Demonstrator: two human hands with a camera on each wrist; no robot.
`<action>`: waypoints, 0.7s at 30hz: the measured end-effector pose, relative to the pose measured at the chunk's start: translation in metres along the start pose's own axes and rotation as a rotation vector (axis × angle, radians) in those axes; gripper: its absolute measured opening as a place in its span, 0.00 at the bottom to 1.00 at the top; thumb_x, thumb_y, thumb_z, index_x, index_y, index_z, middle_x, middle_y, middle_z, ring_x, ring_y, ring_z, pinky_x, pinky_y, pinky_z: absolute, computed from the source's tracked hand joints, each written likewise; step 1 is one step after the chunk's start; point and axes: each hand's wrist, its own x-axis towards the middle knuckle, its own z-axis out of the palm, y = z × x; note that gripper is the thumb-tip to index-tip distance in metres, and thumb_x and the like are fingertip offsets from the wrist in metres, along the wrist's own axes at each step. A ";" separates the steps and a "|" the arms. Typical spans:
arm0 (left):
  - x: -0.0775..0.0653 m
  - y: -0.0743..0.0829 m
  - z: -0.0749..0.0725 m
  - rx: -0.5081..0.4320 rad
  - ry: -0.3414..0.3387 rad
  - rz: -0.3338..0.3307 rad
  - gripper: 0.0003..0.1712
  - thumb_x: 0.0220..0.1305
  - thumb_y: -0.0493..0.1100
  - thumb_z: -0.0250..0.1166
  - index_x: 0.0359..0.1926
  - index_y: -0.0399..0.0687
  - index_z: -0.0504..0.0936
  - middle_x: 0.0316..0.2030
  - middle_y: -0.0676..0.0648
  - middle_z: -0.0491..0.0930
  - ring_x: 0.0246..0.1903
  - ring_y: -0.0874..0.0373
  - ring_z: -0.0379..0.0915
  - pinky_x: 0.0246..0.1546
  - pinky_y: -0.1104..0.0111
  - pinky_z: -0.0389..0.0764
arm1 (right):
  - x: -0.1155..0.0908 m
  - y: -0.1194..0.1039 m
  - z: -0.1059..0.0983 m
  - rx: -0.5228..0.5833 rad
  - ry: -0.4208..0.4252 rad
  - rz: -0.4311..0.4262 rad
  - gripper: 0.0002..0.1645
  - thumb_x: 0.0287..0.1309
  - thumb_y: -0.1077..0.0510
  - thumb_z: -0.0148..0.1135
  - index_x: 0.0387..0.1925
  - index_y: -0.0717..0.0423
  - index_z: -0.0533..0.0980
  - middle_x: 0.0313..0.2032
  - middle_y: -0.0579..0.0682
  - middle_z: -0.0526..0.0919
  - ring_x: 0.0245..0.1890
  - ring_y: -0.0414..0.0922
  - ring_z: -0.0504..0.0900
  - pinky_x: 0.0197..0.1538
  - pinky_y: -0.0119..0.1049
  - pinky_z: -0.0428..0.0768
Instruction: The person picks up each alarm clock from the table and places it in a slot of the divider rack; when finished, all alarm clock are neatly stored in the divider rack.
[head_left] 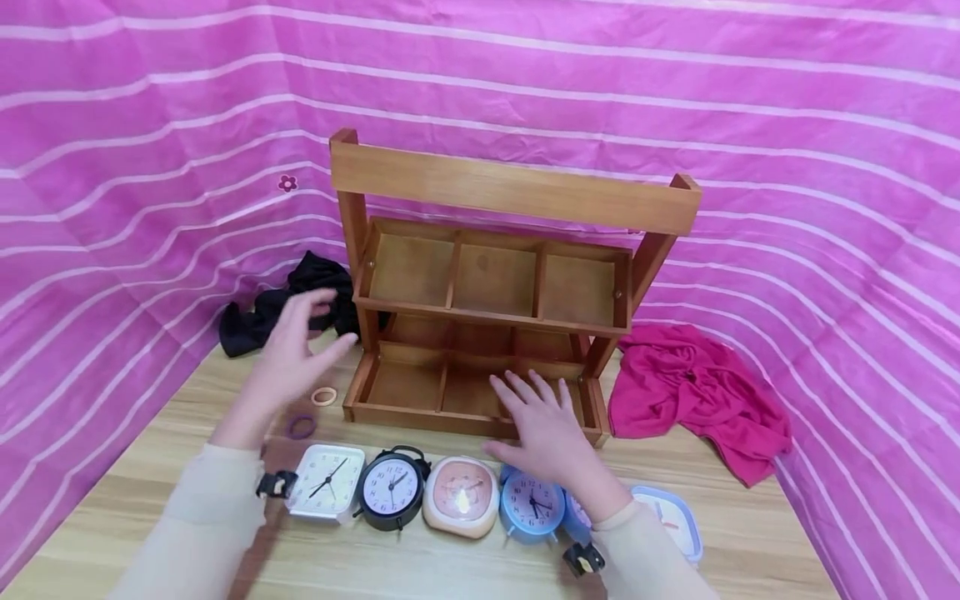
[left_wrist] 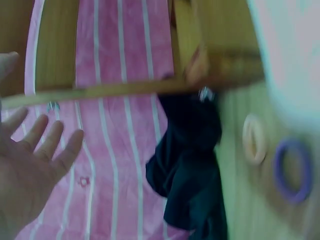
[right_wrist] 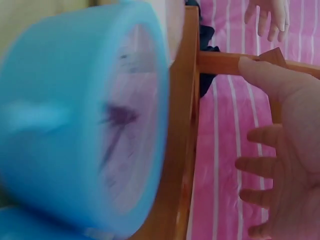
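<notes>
My left hand is raised at the left of a two-tier wooden shelf, fingers spread and nothing in it. My right hand hangs palm down before the shelf's lower tier, fingers apart, also holding nothing. In front of the shelf stands a row of clocks: a white square clock, a black alarm clock, a peach-coloured clock and a blue alarm clock. The right forearm partly hides another blue clock, and a light blue square clock lies right of it. Close up, the right wrist view shows the blue alarm clock.
Black cloth lies left of the shelf, crumpled magenta cloth right of it. A beige ring and a purple ring lie on the wooden table. Pink striped fabric hangs around the back and sides.
</notes>
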 end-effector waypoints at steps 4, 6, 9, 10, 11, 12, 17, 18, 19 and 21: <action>0.027 -0.012 -0.018 -0.103 -0.039 -0.036 0.57 0.66 0.37 0.73 0.84 0.51 0.45 0.78 0.36 0.55 0.75 0.35 0.55 0.64 0.34 0.68 | 0.020 -0.016 -0.001 -0.011 -0.052 -0.085 0.55 0.59 0.28 0.68 0.81 0.41 0.60 0.77 0.51 0.65 0.77 0.60 0.59 0.74 0.71 0.52; 0.041 -0.016 -0.022 -0.143 -0.085 -0.054 0.62 0.67 0.38 0.73 0.85 0.57 0.37 0.80 0.38 0.51 0.78 0.38 0.50 0.67 0.34 0.64 | 0.031 -0.028 0.000 -0.006 -0.108 -0.115 0.54 0.60 0.28 0.67 0.81 0.41 0.61 0.76 0.51 0.68 0.76 0.58 0.62 0.74 0.69 0.55; 0.061 -0.021 -0.017 -0.221 -0.132 -0.068 0.65 0.69 0.39 0.71 0.84 0.65 0.30 0.82 0.39 0.45 0.80 0.40 0.44 0.70 0.35 0.60 | 0.049 -0.047 0.001 0.007 -0.200 -0.138 0.51 0.61 0.27 0.66 0.80 0.40 0.63 0.74 0.50 0.71 0.74 0.56 0.66 0.74 0.64 0.59; 0.066 -0.022 -0.014 -0.253 -0.142 -0.066 0.65 0.69 0.39 0.71 0.84 0.66 0.28 0.82 0.38 0.44 0.80 0.40 0.44 0.70 0.34 0.59 | 0.055 -0.054 0.000 0.016 -0.230 -0.148 0.50 0.62 0.28 0.66 0.79 0.40 0.64 0.73 0.50 0.71 0.74 0.55 0.67 0.74 0.63 0.61; 0.072 -0.022 -0.010 -0.277 -0.148 -0.059 0.66 0.70 0.39 0.70 0.84 0.68 0.27 0.82 0.38 0.44 0.80 0.39 0.45 0.70 0.34 0.59 | 0.061 -0.062 0.000 0.022 -0.258 -0.155 0.49 0.62 0.27 0.66 0.79 0.39 0.65 0.74 0.50 0.71 0.74 0.55 0.67 0.74 0.62 0.62; 0.076 -0.022 -0.006 -0.292 -0.153 -0.059 0.66 0.69 0.40 0.71 0.83 0.70 0.28 0.82 0.39 0.44 0.79 0.39 0.46 0.70 0.34 0.59 | 0.066 -0.069 0.001 0.027 -0.278 -0.166 0.49 0.62 0.27 0.65 0.78 0.39 0.65 0.74 0.49 0.71 0.74 0.55 0.67 0.75 0.61 0.62; 0.090 -0.020 0.008 -0.295 -0.159 -0.077 0.64 0.67 0.44 0.73 0.83 0.80 0.34 0.82 0.47 0.48 0.77 0.41 0.53 0.71 0.37 0.60 | 0.084 -0.110 0.012 -0.024 -0.320 -0.234 0.48 0.61 0.25 0.66 0.78 0.35 0.66 0.73 0.44 0.72 0.73 0.52 0.68 0.73 0.58 0.66; 0.091 -0.019 0.010 -0.288 -0.154 -0.085 0.63 0.67 0.45 0.73 0.83 0.81 0.35 0.82 0.49 0.48 0.77 0.41 0.53 0.72 0.38 0.61 | 0.085 -0.118 0.015 -0.044 -0.321 -0.243 0.49 0.60 0.25 0.66 0.77 0.34 0.66 0.73 0.42 0.72 0.72 0.51 0.69 0.72 0.57 0.67; 0.092 -0.019 0.011 -0.288 -0.149 -0.088 0.63 0.68 0.45 0.73 0.83 0.81 0.36 0.82 0.49 0.49 0.77 0.41 0.54 0.72 0.38 0.61 | 0.085 -0.126 0.018 -0.070 -0.323 -0.248 0.49 0.59 0.24 0.67 0.77 0.33 0.66 0.72 0.41 0.72 0.72 0.50 0.69 0.71 0.56 0.68; 0.094 -0.020 0.013 -0.305 -0.144 -0.089 0.62 0.68 0.43 0.73 0.83 0.80 0.37 0.82 0.49 0.50 0.76 0.40 0.55 0.72 0.38 0.61 | 0.083 -0.141 0.026 -0.118 -0.324 -0.252 0.50 0.56 0.22 0.66 0.77 0.30 0.66 0.71 0.39 0.73 0.69 0.47 0.71 0.69 0.53 0.71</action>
